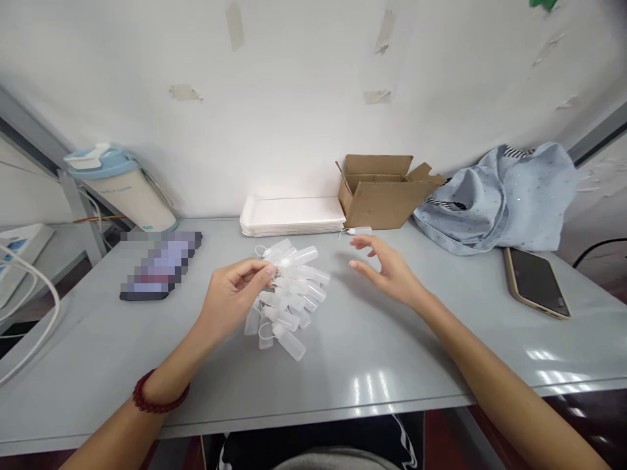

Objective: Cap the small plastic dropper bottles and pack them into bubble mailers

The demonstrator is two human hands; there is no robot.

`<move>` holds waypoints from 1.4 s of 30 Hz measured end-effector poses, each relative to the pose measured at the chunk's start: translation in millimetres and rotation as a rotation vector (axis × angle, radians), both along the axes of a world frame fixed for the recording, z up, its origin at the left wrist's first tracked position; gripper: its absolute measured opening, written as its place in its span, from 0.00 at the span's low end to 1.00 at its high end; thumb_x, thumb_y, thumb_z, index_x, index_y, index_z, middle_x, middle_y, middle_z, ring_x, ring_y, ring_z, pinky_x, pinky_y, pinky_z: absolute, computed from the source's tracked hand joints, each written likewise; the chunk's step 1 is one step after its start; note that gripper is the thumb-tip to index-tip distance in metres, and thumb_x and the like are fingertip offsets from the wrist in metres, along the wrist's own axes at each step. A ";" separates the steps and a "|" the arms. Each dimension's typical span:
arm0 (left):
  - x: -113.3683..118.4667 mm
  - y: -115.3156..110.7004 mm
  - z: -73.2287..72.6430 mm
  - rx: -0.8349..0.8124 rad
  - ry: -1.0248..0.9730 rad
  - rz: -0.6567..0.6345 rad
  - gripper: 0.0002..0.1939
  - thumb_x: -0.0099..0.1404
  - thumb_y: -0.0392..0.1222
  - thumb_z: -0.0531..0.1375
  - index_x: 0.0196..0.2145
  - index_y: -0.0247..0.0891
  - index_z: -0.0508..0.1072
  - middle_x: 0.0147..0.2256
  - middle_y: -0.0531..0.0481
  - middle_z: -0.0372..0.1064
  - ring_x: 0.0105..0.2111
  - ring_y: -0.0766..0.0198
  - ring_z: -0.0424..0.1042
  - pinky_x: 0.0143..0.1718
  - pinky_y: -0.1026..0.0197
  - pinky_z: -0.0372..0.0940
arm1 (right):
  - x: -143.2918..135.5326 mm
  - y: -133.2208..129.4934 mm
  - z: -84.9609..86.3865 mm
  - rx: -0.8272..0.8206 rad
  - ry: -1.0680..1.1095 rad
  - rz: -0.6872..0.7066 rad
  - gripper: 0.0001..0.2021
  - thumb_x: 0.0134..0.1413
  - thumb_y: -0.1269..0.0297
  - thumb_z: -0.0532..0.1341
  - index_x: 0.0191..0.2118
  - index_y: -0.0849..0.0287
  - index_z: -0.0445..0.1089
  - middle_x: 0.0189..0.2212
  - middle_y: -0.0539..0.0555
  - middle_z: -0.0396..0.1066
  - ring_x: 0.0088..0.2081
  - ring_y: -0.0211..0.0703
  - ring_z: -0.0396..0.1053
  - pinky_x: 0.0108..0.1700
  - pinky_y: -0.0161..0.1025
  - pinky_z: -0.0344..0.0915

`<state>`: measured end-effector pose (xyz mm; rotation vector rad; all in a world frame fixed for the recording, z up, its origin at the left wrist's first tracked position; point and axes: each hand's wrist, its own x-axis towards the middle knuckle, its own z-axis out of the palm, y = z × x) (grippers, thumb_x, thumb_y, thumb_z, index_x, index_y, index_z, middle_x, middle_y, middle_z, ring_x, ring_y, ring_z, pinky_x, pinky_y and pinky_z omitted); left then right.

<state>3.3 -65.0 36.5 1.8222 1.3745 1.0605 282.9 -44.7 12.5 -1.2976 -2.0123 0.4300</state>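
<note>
A pile of small translucent plastic bottles (pixel 289 343), several with thin looped cap straps, lies in the middle of the grey table. My left hand (pixel 240 290) is over the pile's left side, thumb and fingers pinched at the narrow end of one small bottle (pixel 304 254), whose body points to the right. The exact grip point is partly covered by my fingers. To the right of the pile, my right hand (pixel 386 267) hovers with thumb and fingers apart, holding nothing. Just beyond its fingertips, a single small bottle (pixel 361 230) lies by the cardboard box.
Against the wall stand a stack of white trays (pixel 294 215) and an open cardboard box (pixel 386 202). A tumbler (pixel 132 196) and a blurred phone-like object (pixel 164 264) are at left. A blue cloth bag (pixel 524 196) and a phone (pixel 539 281) sit at right.
</note>
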 end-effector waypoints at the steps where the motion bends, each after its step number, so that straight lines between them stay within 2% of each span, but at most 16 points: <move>1: -2.3 2.0 -1.3 0.064 0.066 0.016 0.12 0.63 0.44 0.57 0.26 0.36 0.72 0.23 0.54 0.66 0.24 0.68 0.63 0.25 0.66 0.58 | 8.8 7.8 -3.4 0.004 -0.049 -0.038 0.20 0.58 0.57 0.56 0.53 0.58 0.59 0.50 0.62 0.66 0.49 0.52 0.66 0.46 0.48 0.65; 3: -5.9 5.4 -4.0 0.156 0.209 0.010 0.11 0.63 0.44 0.56 0.27 0.36 0.72 0.23 0.53 0.66 0.24 0.67 0.61 0.25 0.65 0.56 | 23.9 22.1 -11.2 0.015 -0.131 -0.092 0.22 0.58 0.55 0.55 0.55 0.59 0.58 0.52 0.63 0.65 0.52 0.54 0.63 0.49 0.51 0.64; 5: -8.6 8.2 -6.2 0.158 0.280 -0.002 0.12 0.64 0.44 0.55 0.30 0.36 0.73 0.23 0.53 0.67 0.24 0.67 0.62 0.26 0.65 0.56 | 34.3 34.0 -19.9 0.058 -0.200 -0.105 0.23 0.59 0.55 0.54 0.56 0.61 0.56 0.54 0.65 0.62 0.56 0.57 0.59 0.53 0.54 0.60; 9: -12.8 12.9 -4.8 0.062 0.191 0.103 0.13 0.63 0.47 0.55 0.33 0.36 0.74 0.27 0.52 0.71 0.27 0.65 0.66 0.27 0.66 0.59 | 42.3 50.3 -37.0 0.107 -0.318 -0.066 0.24 0.60 0.55 0.52 0.59 0.60 0.54 0.59 0.65 0.57 0.60 0.58 0.54 0.57 0.56 0.55; 13: -15.0 13.7 2.9 0.042 0.140 0.244 0.12 0.62 0.46 0.56 0.30 0.37 0.74 0.24 0.54 0.70 0.21 0.68 0.64 0.21 0.67 0.57 | 43.6 57.7 -46.2 0.098 -0.345 -0.075 0.24 0.60 0.57 0.51 0.60 0.61 0.54 0.60 0.65 0.55 0.60 0.58 0.53 0.56 0.56 0.56; 17: -13.3 11.2 6.5 0.043 0.121 0.245 0.12 0.61 0.46 0.55 0.30 0.37 0.74 0.23 0.54 0.69 0.20 0.69 0.63 0.19 0.67 0.55 | 43.6 58.2 -47.0 0.115 -0.353 -0.103 0.24 0.59 0.58 0.51 0.59 0.61 0.55 0.55 0.65 0.58 0.56 0.59 0.56 0.55 0.55 0.55; 21: -10.9 9.8 3.9 0.042 0.106 0.217 0.12 0.61 0.48 0.56 0.31 0.38 0.75 0.23 0.54 0.69 0.22 0.67 0.65 0.21 0.67 0.57 | 42.1 55.6 -45.1 0.124 -0.346 -0.156 0.22 0.57 0.58 0.53 0.55 0.63 0.61 0.50 0.67 0.59 0.52 0.62 0.57 0.52 0.57 0.56; 24: -9.5 8.8 2.6 0.026 0.100 0.217 0.12 0.61 0.48 0.56 0.31 0.38 0.74 0.23 0.54 0.69 0.23 0.67 0.65 0.21 0.68 0.57 | 40.4 53.7 -42.2 0.122 -0.334 -0.160 0.17 0.56 0.59 0.55 0.49 0.62 0.64 0.53 0.67 0.59 0.54 0.62 0.56 0.51 0.56 0.56; 26: -8.6 7.2 3.2 0.023 0.095 0.209 0.11 0.61 0.47 0.56 0.30 0.38 0.74 0.23 0.54 0.69 0.23 0.67 0.65 0.21 0.68 0.57 | 38.9 52.6 -40.0 0.109 -0.322 -0.145 0.12 0.57 0.62 0.54 0.45 0.60 0.64 0.51 0.64 0.63 0.53 0.59 0.59 0.50 0.54 0.57; 28: -7.5 4.9 4.4 0.028 0.093 0.202 0.11 0.62 0.46 0.56 0.29 0.38 0.73 0.24 0.54 0.69 0.23 0.68 0.65 0.21 0.68 0.57 | 36.5 51.0 -37.9 0.095 -0.307 -0.129 0.09 0.58 0.65 0.53 0.42 0.58 0.64 0.45 0.62 0.69 0.48 0.57 0.64 0.48 0.54 0.58; 31: -6.0 1.1 6.0 0.061 0.092 0.191 0.11 0.62 0.47 0.56 0.28 0.38 0.72 0.24 0.54 0.69 0.23 0.67 0.65 0.23 0.67 0.59 | 29.1 45.0 -32.7 0.092 -0.270 -0.111 0.07 0.58 0.66 0.52 0.40 0.58 0.65 0.39 0.60 0.72 0.43 0.54 0.68 0.47 0.53 0.59; 33: -5.3 -1.6 6.2 0.088 0.088 0.171 0.12 0.63 0.47 0.56 0.28 0.38 0.72 0.24 0.54 0.69 0.24 0.66 0.66 0.24 0.67 0.60 | 20.6 36.1 -26.3 0.100 -0.230 -0.097 0.08 0.59 0.64 0.52 0.41 0.59 0.65 0.39 0.60 0.73 0.42 0.53 0.69 0.45 0.50 0.62; 35: -4.2 -4.5 6.2 0.097 0.087 0.137 0.12 0.63 0.47 0.55 0.30 0.38 0.73 0.24 0.53 0.70 0.25 0.66 0.67 0.25 0.67 0.61 | 9.9 22.8 -17.6 0.100 -0.185 -0.074 0.10 0.60 0.63 0.52 0.42 0.59 0.66 0.39 0.59 0.73 0.41 0.49 0.71 0.39 0.43 0.66; 39: 1.2 -10.7 5.8 0.065 0.097 0.042 0.11 0.64 0.46 0.55 0.33 0.38 0.74 0.25 0.53 0.70 0.26 0.65 0.69 0.25 0.67 0.62 | -11.9 -8.4 -0.2 0.014 0.028 -0.012 0.10 0.59 0.60 0.54 0.44 0.57 0.67 0.39 0.57 0.73 0.38 0.46 0.71 0.24 0.34 0.64; 42: 8.0 -14.7 4.9 0.011 0.112 -0.058 0.11 0.64 0.45 0.55 0.36 0.38 0.75 0.25 0.53 0.71 0.26 0.65 0.68 0.24 0.67 0.62 | -23.6 -25.1 7.8 -0.043 0.104 0.046 0.09 0.58 0.61 0.57 0.43 0.56 0.68 0.38 0.55 0.73 0.38 0.44 0.70 0.25 0.34 0.64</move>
